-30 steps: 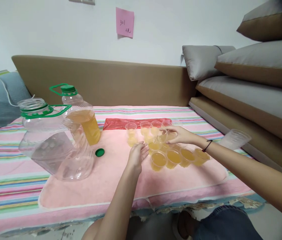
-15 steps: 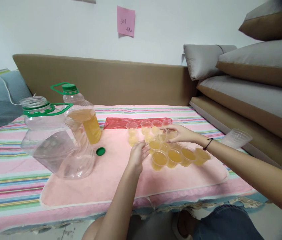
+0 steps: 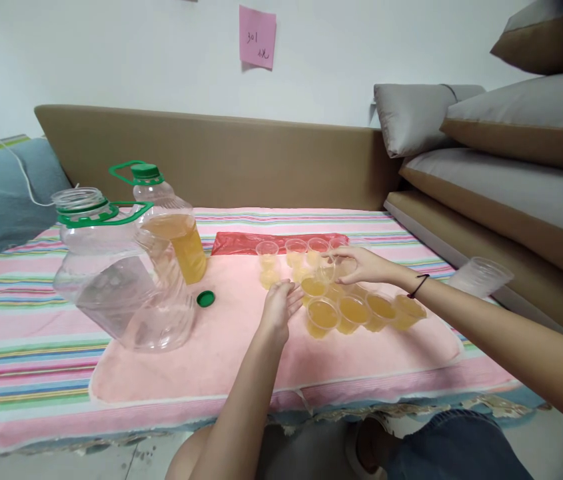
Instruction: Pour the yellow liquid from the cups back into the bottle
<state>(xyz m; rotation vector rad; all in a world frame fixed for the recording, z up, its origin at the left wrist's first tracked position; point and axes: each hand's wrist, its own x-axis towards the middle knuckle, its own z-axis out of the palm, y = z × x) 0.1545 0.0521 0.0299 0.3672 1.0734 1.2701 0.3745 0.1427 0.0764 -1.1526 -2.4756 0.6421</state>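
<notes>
Left hand [image 3: 277, 308], one: empty, fingers loosely extended, palm turned toward the nearest cups. Right hand [image 3: 361, 265], one: fingers and thumb curved about a clear cup [image 3: 326, 270] among the others; overlap and transparency hide the contact, so I cannot tell whether I grip it. One dark band [image 3: 418, 286] on my right wrist. Plastic cups of yellow liquid, grouped before me on the pink mat [image 3: 161, 383]: front row, four, counted from the front-left cup [image 3: 323, 317] rightward; one cup [image 3: 314, 287] just behind; others under my right hand, partly hidden, total uncertain. Far row: three distinct rims, from the far-left cup [image 3: 268, 259] rightward, and at least one more obscured by my fingers. Red plastic bag [image 3: 238, 244], one, flat behind the cups, its right part covered. Stack of clear cups [image 3: 481, 277], one, lying on its side beyond my right forearm, number inside unclear. Green cap [image 3: 206, 299], one, loose, left of my left hand. Large jugs, two, green-handled: an uncapped clear jug [image 3: 121, 287] in front, partly covering a capped jug [image 3: 188, 247] of yellow liquid. Pink note [image 3: 257, 37], one, on the wall; its lower marks I cannot read.
</notes>
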